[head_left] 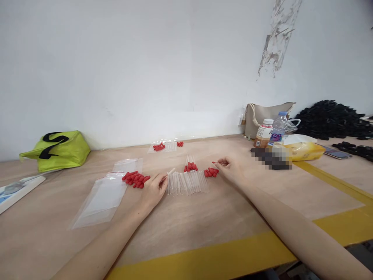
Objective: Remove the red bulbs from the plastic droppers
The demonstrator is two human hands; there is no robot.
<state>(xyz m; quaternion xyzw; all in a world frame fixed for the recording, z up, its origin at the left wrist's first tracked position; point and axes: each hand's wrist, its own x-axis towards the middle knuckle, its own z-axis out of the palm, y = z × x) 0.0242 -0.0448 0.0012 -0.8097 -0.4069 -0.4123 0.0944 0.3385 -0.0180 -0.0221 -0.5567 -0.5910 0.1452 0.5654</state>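
A row of clear plastic tubes (188, 182) lies on the wooden table (204, 217) between my hands. My left hand (153, 191) is closed in a pinch on one clear tube (169, 172) at the row's left end. My right hand (230, 166) pinches a small red cap (215, 162) just right of a little heap of red caps (211, 172). Another cluster of red caps (190, 167) sits behind the tubes. A larger pile of red caps (135, 179) lies left of my left hand.
Clear zip bags (101, 198) lie at the left. A filled bag with red caps (163, 147) rests near the wall. A green bag (56, 149) is far left. At the right stand bottles (271, 132), a beige pouch (266, 114), a yellow packet (304, 149), a phone (336, 153) and black parts (329, 118).
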